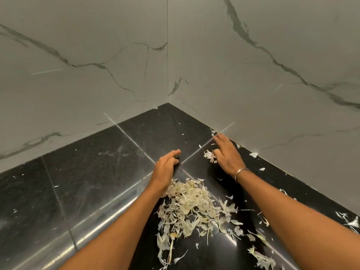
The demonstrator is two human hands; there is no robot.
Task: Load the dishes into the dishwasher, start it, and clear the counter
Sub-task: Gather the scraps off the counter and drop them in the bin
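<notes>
Right grip: curled round peel bits, far right.
Left grip: loose, holds nothing, on the counter.
Peel pile: near, in the middle.

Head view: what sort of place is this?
Probably a kitchen: a black stone counter meets marble-look wall tiles in a corner, and pale vegetable peelings lie heaped on it.
</notes>
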